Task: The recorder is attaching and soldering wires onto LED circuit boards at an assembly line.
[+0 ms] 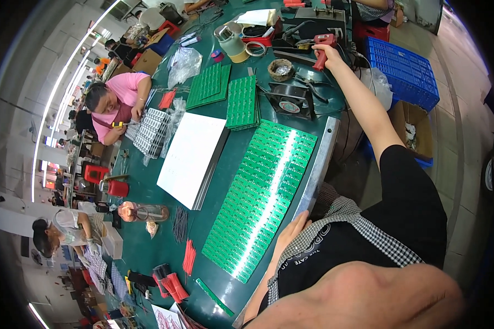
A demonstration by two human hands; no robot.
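Note:
My right hand [326,56] is stretched out to the far right of the table, its fingers wrapped round the handle of a red pistol-shaped tool [326,39]. My left hand [294,231] rests at the table's metal edge [319,164] with its fingers extended and nothing in them. Just beyond it lies a long panel of green circuit boards [260,200], flat on the table, with a bright light streak across it. Smaller stacks of green boards [241,101] sit further back, next to a small black fan [291,100].
A white stack of sheets [193,159] lies left of the panel. Near it are red tubing pieces [189,257], a bottle [142,212] and a narrow green strip [214,297]. A blue crate [403,71] stands on the floor at right. A co-worker in pink [121,104] works opposite.

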